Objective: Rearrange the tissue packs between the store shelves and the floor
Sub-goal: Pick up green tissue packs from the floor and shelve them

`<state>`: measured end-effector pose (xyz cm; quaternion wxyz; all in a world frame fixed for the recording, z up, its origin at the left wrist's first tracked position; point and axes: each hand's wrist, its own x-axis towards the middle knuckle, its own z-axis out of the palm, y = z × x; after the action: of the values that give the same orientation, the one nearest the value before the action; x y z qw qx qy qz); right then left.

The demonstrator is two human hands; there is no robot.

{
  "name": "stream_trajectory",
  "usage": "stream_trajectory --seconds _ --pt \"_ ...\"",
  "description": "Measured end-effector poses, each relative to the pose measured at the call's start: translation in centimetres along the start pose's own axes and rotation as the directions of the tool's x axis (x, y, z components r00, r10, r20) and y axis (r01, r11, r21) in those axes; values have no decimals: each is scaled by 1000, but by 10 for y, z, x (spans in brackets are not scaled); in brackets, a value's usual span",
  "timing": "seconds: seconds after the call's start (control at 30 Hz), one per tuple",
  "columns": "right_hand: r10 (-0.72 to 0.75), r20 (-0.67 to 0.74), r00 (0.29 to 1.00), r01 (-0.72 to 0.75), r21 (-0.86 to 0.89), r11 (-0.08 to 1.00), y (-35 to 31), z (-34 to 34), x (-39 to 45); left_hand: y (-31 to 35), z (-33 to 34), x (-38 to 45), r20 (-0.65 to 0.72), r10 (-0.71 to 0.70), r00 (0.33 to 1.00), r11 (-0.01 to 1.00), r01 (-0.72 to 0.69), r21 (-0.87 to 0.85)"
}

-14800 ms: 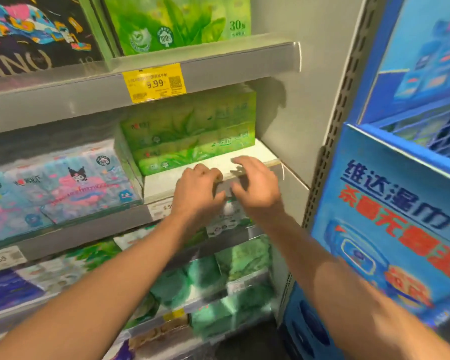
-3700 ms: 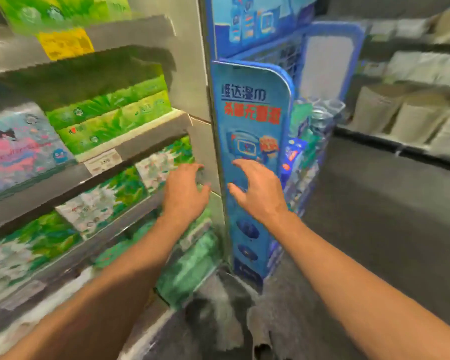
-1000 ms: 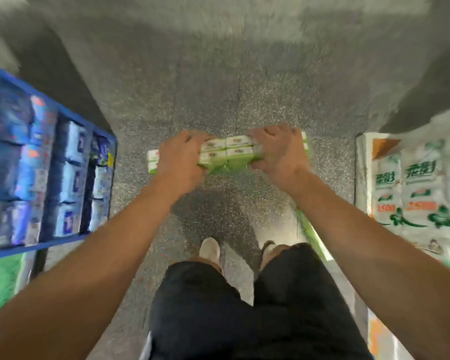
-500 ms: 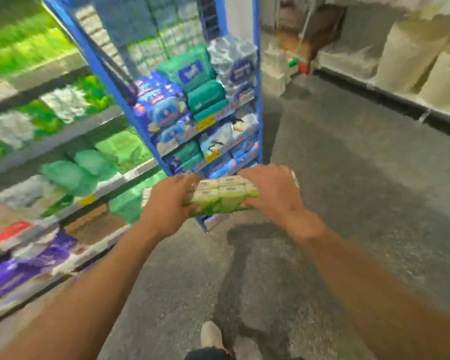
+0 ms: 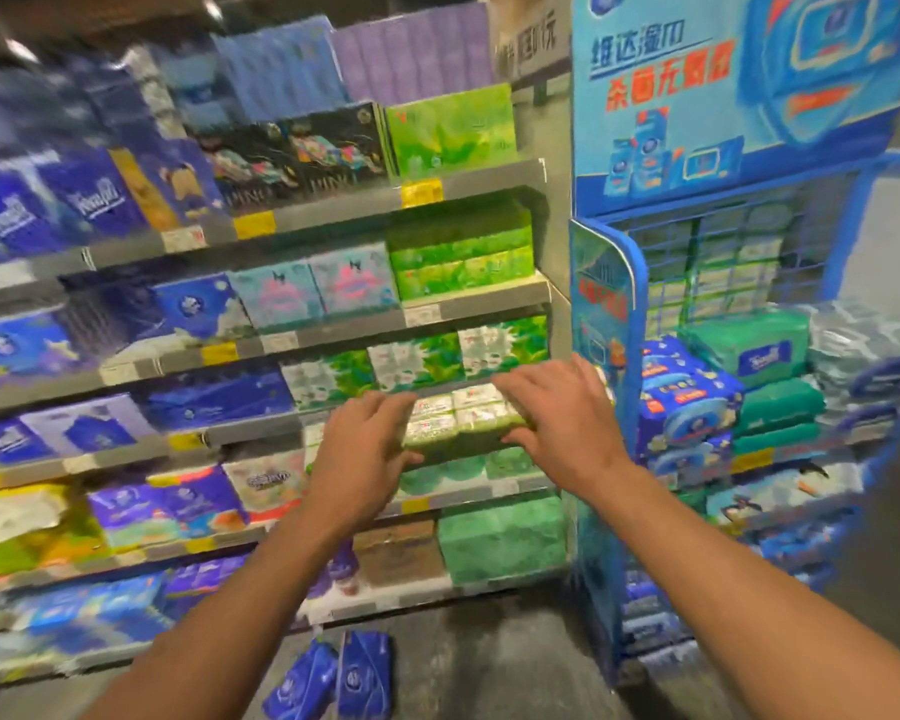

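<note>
A green and white tissue pack (image 5: pixel 463 420) is held out in front of the store shelves, level with the third shelf from the floor. My left hand (image 5: pixel 362 454) grips its left end and my right hand (image 5: pixel 559 420) grips its right end. Stacked green tissue packs (image 5: pixel 461 252) sit at the right end of a higher shelf. Two blue tissue packs (image 5: pixel 333 680) lie on the grey floor in front of the bottom shelf.
Grey shelves (image 5: pixel 333 335) full of blue, purple, pink and green tissue packs fill the left and centre. A blue wire display rack (image 5: pixel 630 314) with wipes stands close on the right. Grey floor (image 5: pixel 494 652) lies between me and the shelves.
I have turned from the aisle floor to face the shelves. The green pack, still in both hands, has risen from near floor level to shelf height.
</note>
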<state>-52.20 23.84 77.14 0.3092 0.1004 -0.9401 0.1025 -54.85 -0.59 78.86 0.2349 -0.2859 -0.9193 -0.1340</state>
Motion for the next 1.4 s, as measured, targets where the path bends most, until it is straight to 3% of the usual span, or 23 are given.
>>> stream_trajectory --seconds 0.23,0.4,0.67,0.87,1.1,1.23,1.4 --pt "36 -27 999 -38 -91 995 48 52 121 -68 47 121 -65 42 997 999 -42 -9" --pt "114 -136 984 -125 -73 990 108 102 209 -96 97 230 -149 50 988 999 -46 29" --pt "244 -154 958 -254 -53 966 169 172 328 -146 157 368 -132 63 989 998 -64 -5" --pt "248 -123 961 -262 -117 958 192 225 358 -192 202 408 -64 110 992 993 -107 39" --pt "291 -35 956 -293 -76 953 190 264 370 -220 230 418 3 194 981 978 -194 79" --pt "322 -108 941 -326 -27 945 189 266 366 -220 238 411 -47 127 991 982 -119 146" --pt "272 52 961 -269 -65 961 194 258 377 -213 245 407 -90 1 996 995 8 94"
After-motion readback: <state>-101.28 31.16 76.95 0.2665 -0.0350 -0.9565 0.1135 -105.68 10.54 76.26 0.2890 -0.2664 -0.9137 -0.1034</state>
